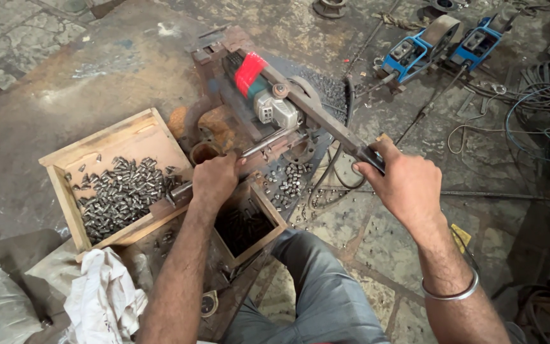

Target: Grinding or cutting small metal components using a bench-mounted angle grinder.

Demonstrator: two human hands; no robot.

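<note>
The left hand is clenched around a thin steel rod near the centre of the frame, holding it where it runs up and to the right into the cutting rig. The right hand grasps the dark grip at the end of the long lever arm, which slants from the upper middle of the frame down to the right and carries a grinder with a red and grey body. The rod looks stiff, narrow and probably slick with grime, so a full fist close to the clamp seems the sound place to hold it; its free end would flex less that way. The lever looks heavy and rigid, best taken at its far end, where the hand already sits. To the left, a wooden box holds a heap of short cut metal pieces, small, hard and likely sharp-edged. A smaller dark box sits just below the left hand, with more pieces inside, and loose ones lie between the hands. A white rag lies at lower left.
</note>
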